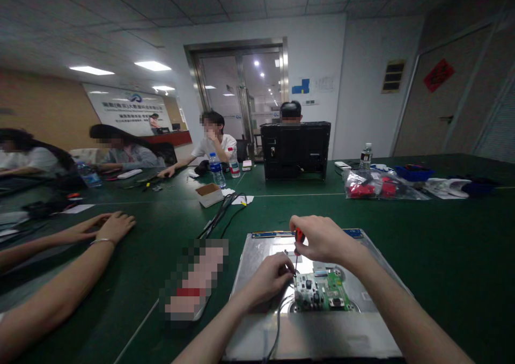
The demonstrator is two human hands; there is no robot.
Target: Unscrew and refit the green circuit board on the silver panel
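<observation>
My right hand (319, 238) is closed round the red-and-black handle of a screwdriver (299, 236), held upright. Its thin shaft points down at the upper left corner of a green circuit board (322, 291). Close by that tip, my left hand (270, 278) has its thumb and fingers pinched together at the board's edge; what they grip, if anything, is too small to make out. The board lies on the back of a flat metal display panel (265, 326), which has a narrow blue strip along its far edge. A dark cable (277, 326) runs from near the board towards me.
Left of the panel lies a blurred-out pinkish object (195, 286). A co-worker's hands (110, 228) rest on the green table (161, 219). Further off are an open small box (209, 195), bottles (216, 169), a black monitor casing (295, 152) and plastic bags (374, 186). Several people sit around.
</observation>
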